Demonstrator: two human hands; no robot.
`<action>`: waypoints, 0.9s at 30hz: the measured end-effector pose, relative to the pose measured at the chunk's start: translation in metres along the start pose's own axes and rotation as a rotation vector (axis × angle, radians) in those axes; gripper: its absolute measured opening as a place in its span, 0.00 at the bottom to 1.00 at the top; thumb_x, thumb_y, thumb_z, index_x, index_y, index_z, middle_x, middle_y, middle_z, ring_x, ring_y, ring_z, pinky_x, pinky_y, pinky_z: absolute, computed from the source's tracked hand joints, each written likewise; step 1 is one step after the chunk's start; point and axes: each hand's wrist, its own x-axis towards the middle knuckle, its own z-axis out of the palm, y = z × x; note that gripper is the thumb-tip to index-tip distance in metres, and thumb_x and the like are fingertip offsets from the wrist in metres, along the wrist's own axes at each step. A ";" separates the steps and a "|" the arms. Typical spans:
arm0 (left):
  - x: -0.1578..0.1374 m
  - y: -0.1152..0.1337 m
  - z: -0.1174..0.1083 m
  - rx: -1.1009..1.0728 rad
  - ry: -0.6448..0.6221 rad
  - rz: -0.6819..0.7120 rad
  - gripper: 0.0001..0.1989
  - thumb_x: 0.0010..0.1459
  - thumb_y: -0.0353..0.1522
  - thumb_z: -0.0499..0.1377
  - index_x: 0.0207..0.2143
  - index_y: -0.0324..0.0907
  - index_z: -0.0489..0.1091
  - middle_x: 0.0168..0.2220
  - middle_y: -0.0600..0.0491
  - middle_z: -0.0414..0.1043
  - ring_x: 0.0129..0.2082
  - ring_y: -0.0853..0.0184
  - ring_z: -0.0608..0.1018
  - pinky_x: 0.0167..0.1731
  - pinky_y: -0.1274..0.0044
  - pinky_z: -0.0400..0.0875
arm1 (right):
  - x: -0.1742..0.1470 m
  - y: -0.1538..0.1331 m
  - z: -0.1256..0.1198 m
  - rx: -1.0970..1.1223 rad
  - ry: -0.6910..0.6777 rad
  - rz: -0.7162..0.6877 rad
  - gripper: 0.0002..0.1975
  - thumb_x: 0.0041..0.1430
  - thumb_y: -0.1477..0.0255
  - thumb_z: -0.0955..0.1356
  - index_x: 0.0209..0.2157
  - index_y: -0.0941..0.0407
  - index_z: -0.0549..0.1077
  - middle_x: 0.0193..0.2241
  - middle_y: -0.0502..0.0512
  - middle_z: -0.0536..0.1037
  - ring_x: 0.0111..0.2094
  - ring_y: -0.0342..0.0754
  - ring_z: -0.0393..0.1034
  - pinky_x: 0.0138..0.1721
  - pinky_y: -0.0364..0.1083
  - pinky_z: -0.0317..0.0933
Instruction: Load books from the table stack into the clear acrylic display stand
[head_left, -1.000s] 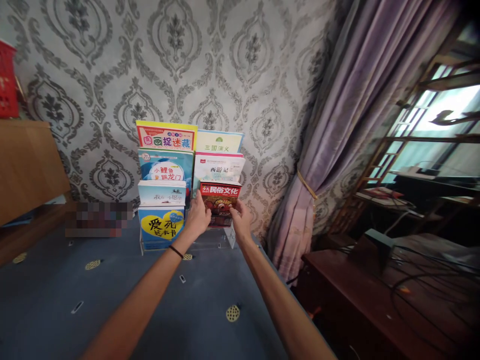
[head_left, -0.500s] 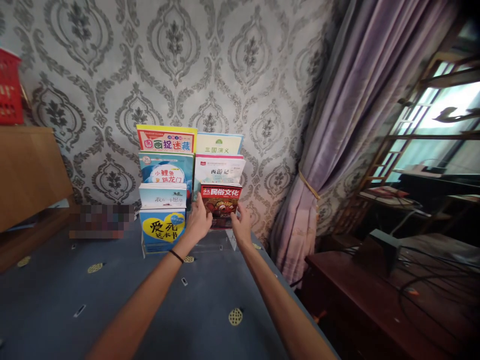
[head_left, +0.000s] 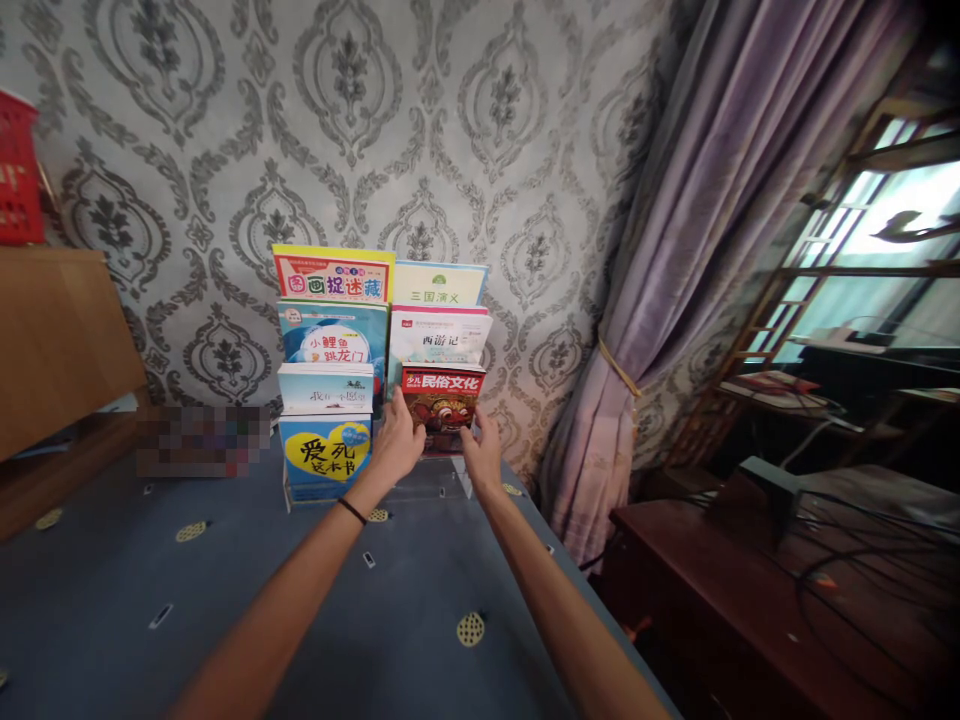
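Note:
Between my hands stands a red-topped book with a dark, ornate cover. My left hand grips its left edge, and my right hand closes on its right edge. The book leans back in the right column of a clear tiered display rack. Behind it rise a white book with a pink top edge and a pale yellow-and-blue book. In the left column are a blue book with a yellow heart, a pale blue book, a teal book and a yellow-and-red book.
The rack stands on a blue patterned cloth against a wallpapered wall. A purple curtain hangs at right, beside a dark red table with black cables. On the left are a wooden cabinet, a red basket and a blurred patch.
The red-topped book's cover tilts slightly and shows a little more of its picture. Both hands stay at its edges, and the view has shifted very little.

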 end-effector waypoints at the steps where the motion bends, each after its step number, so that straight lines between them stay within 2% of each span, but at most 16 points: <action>1: 0.000 0.000 0.001 -0.003 0.002 0.002 0.40 0.60 0.30 0.53 0.69 0.26 0.39 0.61 0.25 0.58 0.56 0.44 0.74 0.54 0.59 0.70 | 0.000 -0.001 0.000 -0.006 0.001 0.003 0.27 0.55 0.66 0.63 0.56 0.58 0.69 0.51 0.66 0.73 0.53 0.59 0.68 0.50 0.58 0.67; 9: 0.000 -0.004 0.006 -0.065 0.047 0.031 0.41 0.58 0.29 0.54 0.68 0.27 0.39 0.64 0.25 0.55 0.64 0.46 0.66 0.60 0.60 0.64 | -0.003 0.000 -0.001 0.001 0.025 -0.033 0.26 0.55 0.67 0.63 0.55 0.56 0.70 0.50 0.64 0.74 0.51 0.59 0.68 0.52 0.59 0.65; 17: -0.003 0.003 0.002 -0.104 -0.004 0.003 0.41 0.57 0.29 0.53 0.66 0.17 0.36 0.66 0.20 0.49 0.69 0.47 0.56 0.64 0.61 0.59 | -0.005 -0.012 -0.007 0.001 -0.012 0.026 0.27 0.54 0.65 0.63 0.54 0.60 0.70 0.48 0.66 0.74 0.51 0.60 0.67 0.54 0.59 0.62; 23: -0.003 0.002 0.001 -0.146 0.005 0.011 0.41 0.57 0.29 0.53 0.67 0.20 0.38 0.67 0.22 0.48 0.70 0.47 0.53 0.65 0.59 0.58 | -0.006 -0.017 -0.009 0.007 -0.030 0.039 0.27 0.52 0.65 0.63 0.54 0.59 0.70 0.49 0.66 0.74 0.52 0.59 0.67 0.54 0.59 0.63; 27: -0.014 0.009 -0.005 -0.156 -0.014 0.030 0.41 0.57 0.28 0.53 0.66 0.17 0.36 0.67 0.20 0.48 0.69 0.46 0.54 0.65 0.58 0.57 | -0.007 -0.018 -0.011 0.018 -0.041 0.101 0.30 0.51 0.64 0.63 0.55 0.61 0.69 0.51 0.68 0.73 0.54 0.60 0.67 0.55 0.59 0.62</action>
